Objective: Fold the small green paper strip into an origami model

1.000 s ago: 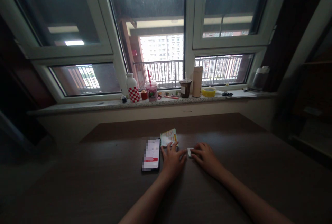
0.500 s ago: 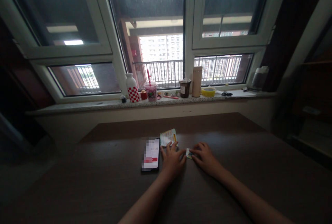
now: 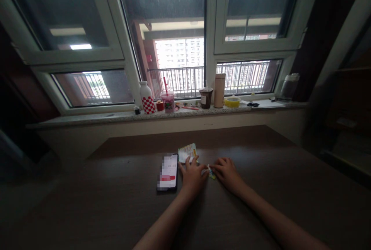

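Small piece (image 3: 211, 173), green, blue, whitish; left hand (image 3: 192, 175), right hand (image 3: 228, 172) both pinching it.

Holds both bare arms forward, left forearm (image 3: 169, 213) and right forearm (image 3: 268, 205) slanting inward toward each other. Rests left hand (image 3: 193, 175) palm down, outer fingers spread and bent, index finger and thumb close together. Angles right hand (image 3: 228, 173) leftward to face it, outer fingers curled, index finger and thumb extended. Has fingertips close but apart.
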Tool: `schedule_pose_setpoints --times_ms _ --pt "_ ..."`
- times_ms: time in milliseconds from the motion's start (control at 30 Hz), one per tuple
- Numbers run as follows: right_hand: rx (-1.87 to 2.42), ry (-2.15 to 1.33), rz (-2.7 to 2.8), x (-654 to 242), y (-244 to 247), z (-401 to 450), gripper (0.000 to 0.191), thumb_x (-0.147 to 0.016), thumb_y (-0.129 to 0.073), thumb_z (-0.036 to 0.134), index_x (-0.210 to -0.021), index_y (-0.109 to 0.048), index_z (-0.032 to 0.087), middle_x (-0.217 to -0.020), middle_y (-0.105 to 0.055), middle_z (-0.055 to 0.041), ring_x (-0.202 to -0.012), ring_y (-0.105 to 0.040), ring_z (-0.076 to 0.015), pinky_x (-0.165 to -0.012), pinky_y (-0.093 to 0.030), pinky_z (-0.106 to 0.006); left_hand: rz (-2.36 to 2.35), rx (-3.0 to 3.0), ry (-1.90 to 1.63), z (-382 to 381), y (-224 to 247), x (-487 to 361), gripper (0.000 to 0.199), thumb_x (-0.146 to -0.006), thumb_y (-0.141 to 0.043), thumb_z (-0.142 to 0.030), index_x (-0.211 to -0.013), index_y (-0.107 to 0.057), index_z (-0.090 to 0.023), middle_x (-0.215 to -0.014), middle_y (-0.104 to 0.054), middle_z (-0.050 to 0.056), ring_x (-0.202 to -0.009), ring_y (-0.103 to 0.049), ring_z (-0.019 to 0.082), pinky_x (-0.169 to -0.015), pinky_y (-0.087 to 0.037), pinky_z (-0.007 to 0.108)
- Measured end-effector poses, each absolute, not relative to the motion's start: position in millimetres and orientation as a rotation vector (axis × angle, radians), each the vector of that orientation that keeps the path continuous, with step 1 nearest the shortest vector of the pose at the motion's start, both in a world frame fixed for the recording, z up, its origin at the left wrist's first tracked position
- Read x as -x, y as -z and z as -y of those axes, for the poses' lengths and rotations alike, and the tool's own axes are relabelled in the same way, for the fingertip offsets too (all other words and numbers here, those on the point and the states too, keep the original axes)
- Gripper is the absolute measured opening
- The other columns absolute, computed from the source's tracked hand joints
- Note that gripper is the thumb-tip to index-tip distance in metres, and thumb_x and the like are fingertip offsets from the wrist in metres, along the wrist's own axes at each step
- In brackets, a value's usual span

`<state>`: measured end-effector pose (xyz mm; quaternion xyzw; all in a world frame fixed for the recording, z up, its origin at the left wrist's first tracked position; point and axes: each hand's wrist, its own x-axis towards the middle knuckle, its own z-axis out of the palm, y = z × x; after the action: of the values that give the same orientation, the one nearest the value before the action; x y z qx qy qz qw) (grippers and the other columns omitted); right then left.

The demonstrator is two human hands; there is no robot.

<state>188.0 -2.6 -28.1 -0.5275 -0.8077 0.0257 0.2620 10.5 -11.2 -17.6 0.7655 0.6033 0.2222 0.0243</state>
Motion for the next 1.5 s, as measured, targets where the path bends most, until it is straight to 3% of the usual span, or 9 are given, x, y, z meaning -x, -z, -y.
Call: schedule_pose_setpoints --times_ms 333,633,833,1200,1367,1500 --pt "1.568 0.043 2.192 -181 19 10 0.028 -0.089 -0.052 0.030 -0.113 -0.066 0.037 -0.100 -0.061 -0.0062 -0.102 -0.048 -0.0250 -0.101 -0.027 -0.050 -1.898 -2.458 -0.706 16 13 -13 0.023 -0.085 -0.052 -0.049 -0.096 -0.069 -0.038 -0.142 -0.045 0.000 -0.136 -0.025 0.036 -0.102 -0.007 0.075" --pt "1.632 0.129 2.110 -187 15 14 0.018 -0.085 -0.059 0.042 -0.096 -0.072 0.039 -0.091 -0.060 -0.0048 -0.099 -0.049 -0.0260 -0.103 -0.018 -0.059 -1.941 -2.466 -0.695 18 11 -13 0.025 -0.084 -0.052 -0.052 -0.094 -0.070 -0.038 -0.142 -0.046 0.001 -0.137 -0.024 0.036 -0.102 -0.006 0.075" --pt "1.692 0.131 2.017 -188 14 14 0.025 -0.084 -0.057 0.049 -0.081 -0.076 0.033 -0.088 -0.061 -0.0056 -0.100 -0.049 -0.0265 -0.104 -0.015 -0.059 -1.961 -2.445 -0.703 19 11 -14 0.025 -0.083 -0.053 -0.053 -0.093 -0.071 -0.039 -0.141 -0.046 0.002 -0.137 -0.025 0.036 -0.103 -0.004 0.074" --pt "1.768 0.160 1.965 -186 12 17 0.040 -0.086 -0.051 0.053 -0.068 -0.074 0.025 -0.088 -0.063 -0.0076 -0.102 -0.048 -0.0272 -0.102 -0.018 -0.055 -1.944 -2.393 -0.701 18 15 -13 0.025 -0.084 -0.052 -0.053 -0.096 -0.070 -0.039 -0.141 -0.045 0.002 -0.137 -0.024 0.035 -0.104 -0.004 0.072" --pt "1.768 0.237 1.983 -186 16 17 0.038 -0.085 -0.053 0.054 -0.072 -0.071 0.023 -0.090 -0.063 -0.0081 -0.104 -0.047 -0.0287 -0.101 -0.020 -0.055 -1.922 -2.381 -0.683 17 16 -14 0.025 -0.084 -0.052 -0.051 -0.097 -0.069 -0.038 -0.141 -0.045 0.002 -0.138 -0.021 0.034 -0.104 -0.003 0.072" --pt "1.751 0.245 2.008 -189 20 14 0.035 -0.082 -0.057 0.053 -0.081 -0.068 0.019 -0.094 -0.062 -0.0096 -0.101 -0.050 -0.0282 -0.099 -0.028 -0.051 -1.893 -2.428 -0.673 16 17 -13 0.024 -0.086 -0.051 -0.048 -0.099 -0.067 -0.036 -0.141 -0.046 0.002 -0.137 -0.023 0.033 -0.103 -0.004 0.073"
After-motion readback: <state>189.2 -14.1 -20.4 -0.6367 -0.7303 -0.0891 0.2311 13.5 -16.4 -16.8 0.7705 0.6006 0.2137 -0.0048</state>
